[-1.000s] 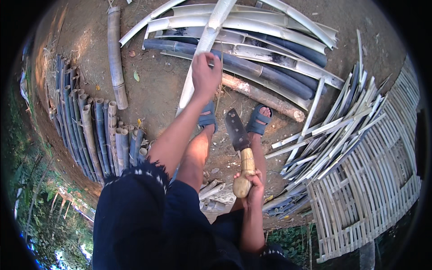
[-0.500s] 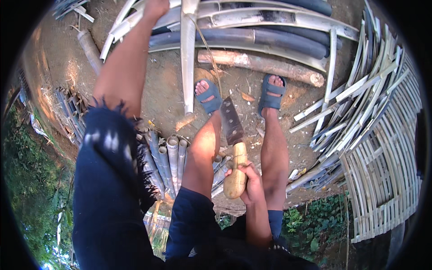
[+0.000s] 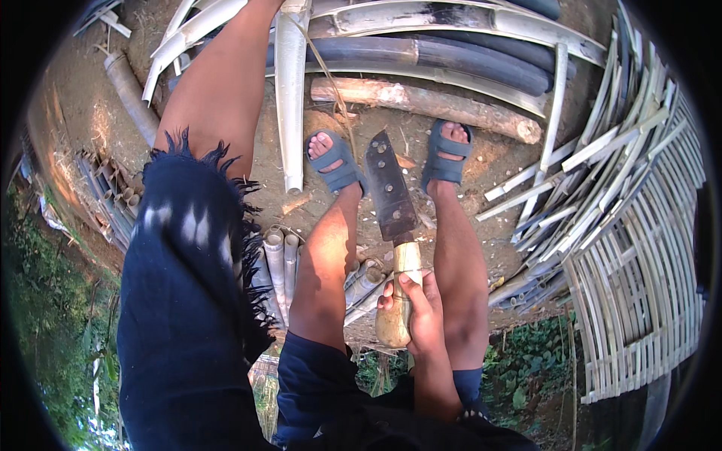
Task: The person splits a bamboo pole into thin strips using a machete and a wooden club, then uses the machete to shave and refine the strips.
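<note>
My right hand (image 3: 423, 308) is wrapped round the pale wooden handle (image 3: 401, 297) of a machete, in front of my shins. The machete's dark, broad blade (image 3: 389, 184) points up and away, with several round marks along it. My left forearm (image 3: 218, 98), below a frayed dark sleeve, stretches to the far edge of the picture; the left hand itself lies beyond it. Close to that wrist, a pale split bamboo piece (image 3: 290, 113) runs toward me across the pile. Behind it lie dark bamboo poles (image 3: 481, 64) and long split halves (image 3: 451, 24).
A short log (image 3: 421, 105) lies beyond my sandalled feet (image 3: 335, 161). Split bamboo strips (image 3: 594, 165) are heaped at the right, beside a slatted bamboo panel (image 3: 639, 301). Cut bamboo tubes (image 3: 276, 263) lie behind my legs, and a grey bamboo length (image 3: 131, 90) rests at far left.
My left hand has slipped out past the far edge, its forearm reaching farther. The split bamboo piece has shifted left in view. The machete, still in my right hand, sits slightly nearer me.
</note>
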Demonstrator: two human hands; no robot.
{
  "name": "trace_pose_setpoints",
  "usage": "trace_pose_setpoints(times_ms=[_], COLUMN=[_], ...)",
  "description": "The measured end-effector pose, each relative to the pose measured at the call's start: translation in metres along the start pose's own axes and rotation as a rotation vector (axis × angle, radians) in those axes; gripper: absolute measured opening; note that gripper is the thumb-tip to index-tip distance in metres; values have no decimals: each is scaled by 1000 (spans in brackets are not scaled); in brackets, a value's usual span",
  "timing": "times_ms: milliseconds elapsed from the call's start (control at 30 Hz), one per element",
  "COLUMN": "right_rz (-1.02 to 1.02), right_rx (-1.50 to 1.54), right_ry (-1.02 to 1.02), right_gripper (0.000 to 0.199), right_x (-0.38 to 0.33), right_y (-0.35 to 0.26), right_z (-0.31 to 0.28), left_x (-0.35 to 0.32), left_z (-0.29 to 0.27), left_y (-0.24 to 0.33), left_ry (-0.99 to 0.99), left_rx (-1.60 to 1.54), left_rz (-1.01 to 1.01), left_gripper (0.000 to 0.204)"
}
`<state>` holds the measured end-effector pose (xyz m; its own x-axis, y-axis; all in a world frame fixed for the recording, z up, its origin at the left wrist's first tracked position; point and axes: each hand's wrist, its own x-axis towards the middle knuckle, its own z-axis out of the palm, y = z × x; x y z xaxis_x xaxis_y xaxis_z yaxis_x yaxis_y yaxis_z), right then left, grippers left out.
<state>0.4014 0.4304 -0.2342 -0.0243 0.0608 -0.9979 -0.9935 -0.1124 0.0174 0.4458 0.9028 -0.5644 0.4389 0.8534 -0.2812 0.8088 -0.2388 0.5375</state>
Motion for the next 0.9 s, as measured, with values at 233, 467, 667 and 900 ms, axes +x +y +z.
trace_pose_setpoints(times_ms=[233, 467, 667, 900], right_rz=[-100, -281, -301, -195], right_rx=[-3, 4, -24, 108], right_ry=[85, -144, -398, -367], right_gripper=[21, 29, 38, 25], right_x=[-20, -97, -279, -350], right_y=[-13, -28, -6, 75], right_z=[0, 8, -19, -59], left_x=[-69, -238, -402, -509], left_z=[-90, -322, -460, -545], left_y=[36, 86, 132, 273], left_ry=[113, 279, 352, 208], left_rx=[188, -169, -960, -350], left_rz=[159, 13, 170, 725], left_gripper=[41, 21, 18, 29])
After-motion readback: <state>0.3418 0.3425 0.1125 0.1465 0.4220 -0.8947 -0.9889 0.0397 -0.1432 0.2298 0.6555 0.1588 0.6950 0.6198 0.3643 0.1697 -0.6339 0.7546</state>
